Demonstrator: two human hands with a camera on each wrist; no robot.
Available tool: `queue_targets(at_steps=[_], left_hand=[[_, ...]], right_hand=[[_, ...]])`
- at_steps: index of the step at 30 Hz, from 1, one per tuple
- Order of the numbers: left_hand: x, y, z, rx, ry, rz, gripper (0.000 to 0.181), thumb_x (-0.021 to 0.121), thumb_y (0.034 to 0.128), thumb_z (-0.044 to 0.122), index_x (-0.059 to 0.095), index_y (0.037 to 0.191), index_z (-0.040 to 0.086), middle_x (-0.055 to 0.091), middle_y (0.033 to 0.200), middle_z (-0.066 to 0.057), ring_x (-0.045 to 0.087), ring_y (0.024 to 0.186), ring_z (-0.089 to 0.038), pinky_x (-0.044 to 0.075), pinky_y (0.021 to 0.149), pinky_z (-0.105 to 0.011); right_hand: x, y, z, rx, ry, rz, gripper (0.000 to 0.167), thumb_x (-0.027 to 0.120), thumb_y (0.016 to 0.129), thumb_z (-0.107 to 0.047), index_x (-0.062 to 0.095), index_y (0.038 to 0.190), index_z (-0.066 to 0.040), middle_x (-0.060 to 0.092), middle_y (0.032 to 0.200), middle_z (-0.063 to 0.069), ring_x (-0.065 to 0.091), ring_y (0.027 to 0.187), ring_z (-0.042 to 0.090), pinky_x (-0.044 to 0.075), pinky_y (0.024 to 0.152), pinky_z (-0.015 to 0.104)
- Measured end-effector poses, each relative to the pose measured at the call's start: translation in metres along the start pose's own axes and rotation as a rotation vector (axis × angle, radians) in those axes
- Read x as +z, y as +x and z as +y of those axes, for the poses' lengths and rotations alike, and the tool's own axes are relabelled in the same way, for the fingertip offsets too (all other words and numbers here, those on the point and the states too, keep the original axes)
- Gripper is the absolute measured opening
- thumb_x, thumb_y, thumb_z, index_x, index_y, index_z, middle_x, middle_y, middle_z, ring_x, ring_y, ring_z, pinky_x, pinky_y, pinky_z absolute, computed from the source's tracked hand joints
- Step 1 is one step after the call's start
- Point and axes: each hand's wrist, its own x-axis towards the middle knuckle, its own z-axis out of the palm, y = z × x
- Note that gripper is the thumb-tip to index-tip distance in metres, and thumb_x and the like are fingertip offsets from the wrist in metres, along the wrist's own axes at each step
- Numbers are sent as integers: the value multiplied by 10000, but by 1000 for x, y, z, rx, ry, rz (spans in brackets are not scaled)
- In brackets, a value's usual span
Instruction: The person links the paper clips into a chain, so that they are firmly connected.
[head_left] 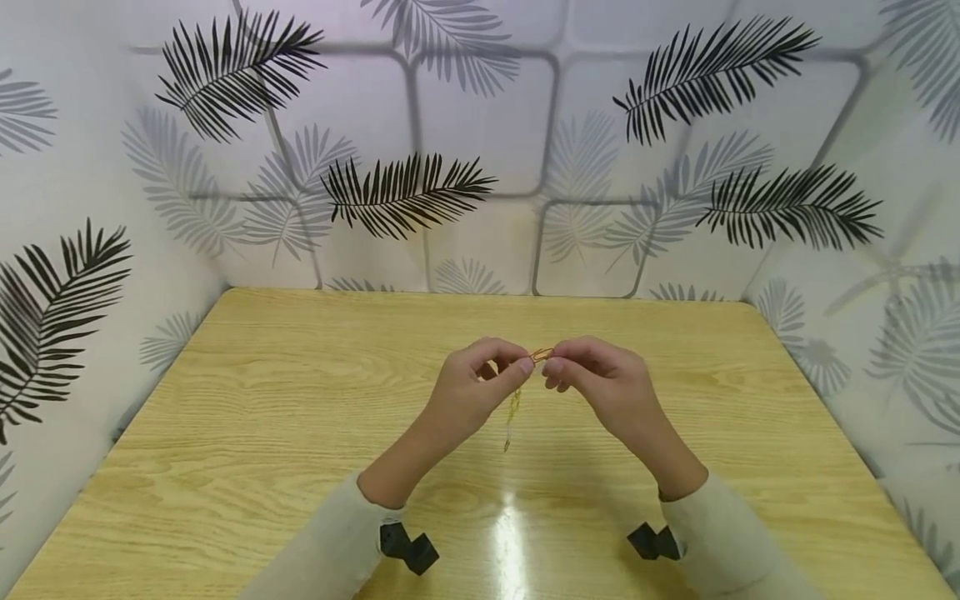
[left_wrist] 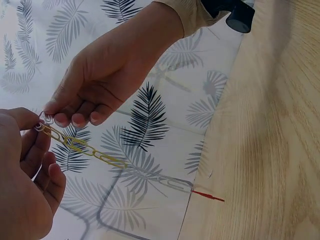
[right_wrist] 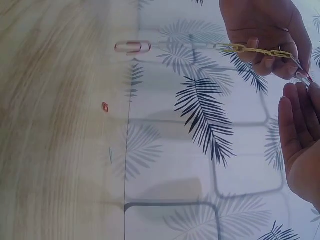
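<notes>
My left hand point(head_left: 468, 387) pinches a reddish paper clip point(head_left: 542, 356) between thumb and index finger. At the clip's other end, my right hand point(head_left: 618, 387) has its thumb and index finger closed on it. From the left fingertips hangs a chain of linked paper clips point(head_left: 514, 406). In the left wrist view the chain shows yellow clips point(left_wrist: 76, 145), then pale ones, with a red clip point(left_wrist: 207, 195) at its end. The right wrist view shows that red end clip point(right_wrist: 132, 47) too. Fingers partly hide where the clips meet.
Beneath both hands lies a wooden table point(head_left: 300, 400), with a leaf-patterned covering point(head_left: 480, 108) rising behind it and at its sides. In the right wrist view a small red piece point(right_wrist: 105, 107) and a thin greenish piece point(right_wrist: 110, 155) lie on the table.
</notes>
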Motion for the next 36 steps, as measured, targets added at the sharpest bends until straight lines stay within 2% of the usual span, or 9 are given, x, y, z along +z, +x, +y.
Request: queue_targets(at_steps=[5,11,20,25,28,33,36], left_hand=[[0,0,1,-1,-7,11,127,666,980,197,725,1046,106,650,892,-20,562,798,-171,470,737,-345],[2,0,3,-4,-24,-5,121,658,985,202,716,1032,107,644,871,-22,552,780,-174,460,724,-292],[1,-1,4,-2,-57,-18,124,641,992,167,709,1019,67,629,869,-40,538,775,-177,445,710,-276],[1,-2,4,-10,-89,-44,137,627,995,159,698,1017,44,615,873,-39,523,762,-186,448,681,-267],[1,-2,3,-16,-107,-57,123,619,998,153,694,1012,57,609,876,-36,513,746,-187,445,664,-267],[2,-2,2,-24,-119,-71,117,616,995,141,689,1003,50,611,875,-35,514,739,-181,446,653,-259],[3,-3,3,-31,-123,-76,120,620,995,150,689,997,52,618,877,-35,522,747,-181,446,648,-254]], right_hand=[[1,5,-2,-65,-16,44,82,635,961,21,705,1002,6,718,846,13,692,747,147,569,682,256],[-3,6,-4,-108,-38,52,78,635,960,24,704,995,12,725,874,45,696,758,100,568,670,248],[-3,5,-8,-164,-127,38,77,665,937,22,710,973,-30,730,825,86,694,733,178,561,653,269],[-3,5,-7,-192,-131,51,72,664,932,35,704,967,-14,722,836,143,689,747,88,559,658,251],[-3,5,-8,-193,-126,60,59,663,933,31,698,965,-3,717,840,142,686,747,73,554,664,229],[-5,4,-11,-160,-81,100,49,649,949,19,684,981,30,722,866,-8,684,748,77,555,663,229],[-7,3,-15,-138,-37,118,62,640,958,17,673,989,59,724,873,23,684,750,86,555,665,227]])
